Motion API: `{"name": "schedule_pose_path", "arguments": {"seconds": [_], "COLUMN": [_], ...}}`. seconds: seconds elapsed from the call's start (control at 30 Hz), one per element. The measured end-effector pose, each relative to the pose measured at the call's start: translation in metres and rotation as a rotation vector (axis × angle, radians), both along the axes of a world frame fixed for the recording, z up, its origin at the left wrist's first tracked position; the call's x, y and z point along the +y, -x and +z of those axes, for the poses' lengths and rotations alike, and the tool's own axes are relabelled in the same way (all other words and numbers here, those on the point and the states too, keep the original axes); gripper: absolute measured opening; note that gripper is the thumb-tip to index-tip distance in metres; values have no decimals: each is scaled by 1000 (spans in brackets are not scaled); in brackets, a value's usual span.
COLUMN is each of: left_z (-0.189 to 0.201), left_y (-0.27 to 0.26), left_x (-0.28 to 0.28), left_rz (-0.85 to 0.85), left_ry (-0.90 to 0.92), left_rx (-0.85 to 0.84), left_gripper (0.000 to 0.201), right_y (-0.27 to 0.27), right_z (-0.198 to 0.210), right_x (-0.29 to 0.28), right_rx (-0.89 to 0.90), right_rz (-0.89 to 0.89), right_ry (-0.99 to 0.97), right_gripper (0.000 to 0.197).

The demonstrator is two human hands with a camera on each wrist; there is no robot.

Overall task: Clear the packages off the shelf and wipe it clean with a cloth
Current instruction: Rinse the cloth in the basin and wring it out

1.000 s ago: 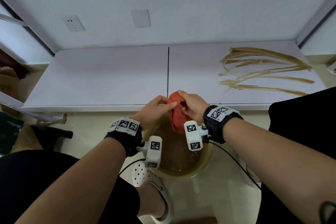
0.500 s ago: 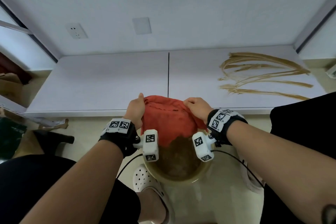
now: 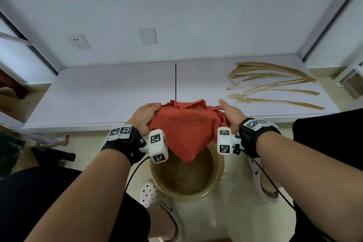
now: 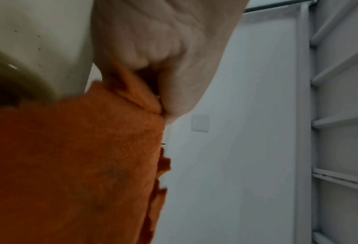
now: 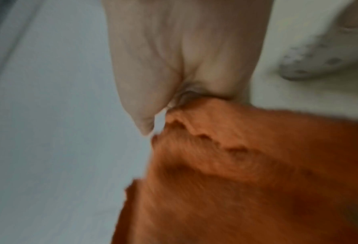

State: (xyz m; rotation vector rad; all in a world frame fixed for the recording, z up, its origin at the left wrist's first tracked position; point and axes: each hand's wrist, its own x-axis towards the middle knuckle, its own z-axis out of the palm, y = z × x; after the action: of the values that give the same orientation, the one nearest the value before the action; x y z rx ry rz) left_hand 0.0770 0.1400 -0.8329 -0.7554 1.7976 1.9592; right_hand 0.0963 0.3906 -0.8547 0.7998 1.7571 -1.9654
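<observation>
An orange-red cloth (image 3: pixel 186 127) hangs spread between both hands, above a tan basin (image 3: pixel 216 179) of murky brown water on the floor. My left hand (image 3: pixel 145 116) pinches the cloth's left corner; the left wrist view shows the cloth (image 4: pixel 69 165) bunched under the curled fingers (image 4: pixel 173 82). My right hand (image 3: pixel 229 112) grips the right corner, with the cloth (image 5: pixel 247 173) gathered under the fingers (image 5: pixel 173 66) in the right wrist view. The white shelf (image 3: pixel 98 100) lies just beyond, with brown streaks (image 3: pixel 271 86) smeared over its right half.
A dark seam (image 3: pixel 175 80) splits the shelf into two panels. White clogs (image 3: pixel 155 196) stand either side of the basin. Cardboard and a dark bag (image 3: pixel 11 153) lie on the floor at the left. A wall socket (image 3: pixel 78 41) sits behind the shelf.
The cloth was a bunched wad held between both hands over the basin. The hands drew apart and it now hangs spread open, slightly higher and nearer the shelf edge.
</observation>
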Motion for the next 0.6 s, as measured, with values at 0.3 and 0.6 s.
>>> {"name": "schedule_pose_path", "arguments": {"seconds": [0.3, 0.6], "left_z": [5, 26], "left_y": [-20, -24], "left_x": [-4, -11], "left_rz": [54, -324], "left_ry": [68, 414], "left_rx": [28, 145], "left_gripper": [41, 36], "right_y": [-27, -25], "right_z": [24, 36], "right_x": [-9, -15], "right_rx": [-26, 196], "right_rz": [82, 251], "right_ry": [180, -330], "right_gripper": [73, 22]}}
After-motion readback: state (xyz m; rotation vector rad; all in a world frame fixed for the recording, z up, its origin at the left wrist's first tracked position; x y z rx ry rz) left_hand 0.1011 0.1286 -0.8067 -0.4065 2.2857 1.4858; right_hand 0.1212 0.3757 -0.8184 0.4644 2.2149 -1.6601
